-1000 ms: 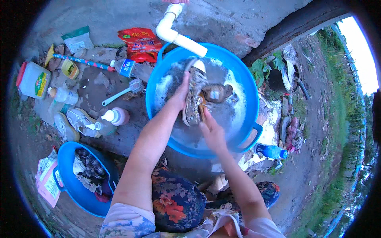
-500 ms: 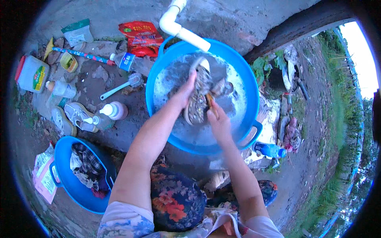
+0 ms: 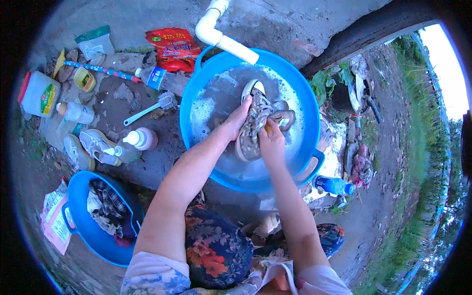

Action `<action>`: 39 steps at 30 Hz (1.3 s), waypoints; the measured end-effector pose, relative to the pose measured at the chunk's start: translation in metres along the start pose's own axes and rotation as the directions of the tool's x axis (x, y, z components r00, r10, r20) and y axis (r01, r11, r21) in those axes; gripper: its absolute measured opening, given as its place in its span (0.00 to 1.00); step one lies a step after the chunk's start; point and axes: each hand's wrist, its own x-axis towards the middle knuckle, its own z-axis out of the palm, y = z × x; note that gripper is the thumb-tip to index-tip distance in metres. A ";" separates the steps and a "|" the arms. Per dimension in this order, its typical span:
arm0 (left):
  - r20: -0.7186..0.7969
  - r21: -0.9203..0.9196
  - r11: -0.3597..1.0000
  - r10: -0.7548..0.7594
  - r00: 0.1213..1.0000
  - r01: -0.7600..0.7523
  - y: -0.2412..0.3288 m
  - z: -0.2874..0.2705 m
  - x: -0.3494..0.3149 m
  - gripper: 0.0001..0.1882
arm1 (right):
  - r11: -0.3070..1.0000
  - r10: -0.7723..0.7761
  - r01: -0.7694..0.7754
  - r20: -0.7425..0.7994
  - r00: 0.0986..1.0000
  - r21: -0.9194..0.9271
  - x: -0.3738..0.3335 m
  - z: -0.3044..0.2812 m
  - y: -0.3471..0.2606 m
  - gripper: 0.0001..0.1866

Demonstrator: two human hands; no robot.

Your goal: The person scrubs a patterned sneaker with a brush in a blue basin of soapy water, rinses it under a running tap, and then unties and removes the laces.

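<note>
A grey-brown patterned sneaker [image 3: 249,145] with a white toe cap is held over the sudsy water in a big blue tub [image 3: 186,123]. My left hand [image 3: 238,120] is closed around its left side. Pressed against the shoe's right side is my right hand [image 3: 272,145], fingers closed on a brush [image 3: 268,129]; only a bit of its yellow-brown handle shows, and its bristles are hidden. A patterned, shoe-like piece [image 3: 284,118] sits right beside the sneaker; whether it is a second shoe I cannot tell.
A white pipe [image 3: 236,48] juts over the tub's far rim. To the left lie a scrub brush [image 3: 150,109], a pump bottle [image 3: 142,138] and pale shoes [image 3: 93,144]. A smaller blue basin [image 3: 86,231] of clothes stands near left. A blue bottle [image 3: 333,185] lies at right.
The sneaker has shifted slightly down and right, with my left hand still on it. My right hand has moved up along the shoe, covering more of the brush handle.
</note>
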 end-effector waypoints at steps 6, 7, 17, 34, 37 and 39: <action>-0.067 0.082 0.997 0.016 0.998 -0.010 0.017 0.013 -0.019 0.37 | 0.952 -0.053 0.000 0.165 0.985 0.305 -0.021 0.017 0.014 0.27; -0.049 -0.006 0.999 0.054 0.997 -0.054 0.024 0.003 -0.024 0.37 | 0.944 -0.134 0.055 0.227 0.965 0.326 -0.036 0.011 0.018 0.27; -0.099 0.128 0.991 -0.025 0.995 0.038 0.020 0.031 -0.028 0.41 | 0.974 -0.069 0.071 -0.018 0.997 0.216 0.000 0.023 0.029 0.25; -0.106 0.032 0.997 0.071 0.992 -0.068 0.026 -0.014 -0.014 0.41 | 0.951 -0.256 0.202 0.232 0.938 0.232 -0.047 -0.002 0.031 0.25; 0.031 0.001 1.000 -0.019 0.999 0.019 0.003 0.011 -0.012 0.40 | 0.994 -0.108 0.106 0.089 0.990 0.034 -0.004 -0.009 0.008 0.22; -0.012 0.022 1.000 -0.007 1.000 0.008 0.005 0.019 -0.014 0.39 | 0.991 -0.038 0.032 0.040 0.998 0.132 0.013 0.007 0.005 0.22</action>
